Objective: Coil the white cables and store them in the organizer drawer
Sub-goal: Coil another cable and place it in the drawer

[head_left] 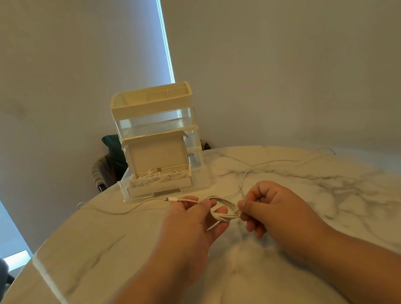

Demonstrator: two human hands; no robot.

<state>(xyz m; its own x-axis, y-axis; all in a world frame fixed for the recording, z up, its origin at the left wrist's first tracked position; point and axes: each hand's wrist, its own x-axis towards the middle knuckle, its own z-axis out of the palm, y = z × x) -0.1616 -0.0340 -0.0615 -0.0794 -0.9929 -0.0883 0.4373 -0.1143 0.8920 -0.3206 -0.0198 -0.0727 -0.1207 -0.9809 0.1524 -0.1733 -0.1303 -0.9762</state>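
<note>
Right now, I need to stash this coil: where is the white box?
Head view, centre, far table edge: the white box sits open in the organizer's pulled-out drawer.

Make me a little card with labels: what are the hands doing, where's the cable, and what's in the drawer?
left hand: holds the looped white cable, plug end poking out past the fingers
right hand: pinches the same loops from the other side
loose strand: trails over the marble table toward the right
drawer: pulled out at the bottom of the organizer
cardboard box: sits open in the drawer
stored cables: white, coiled, inside the box
</note>
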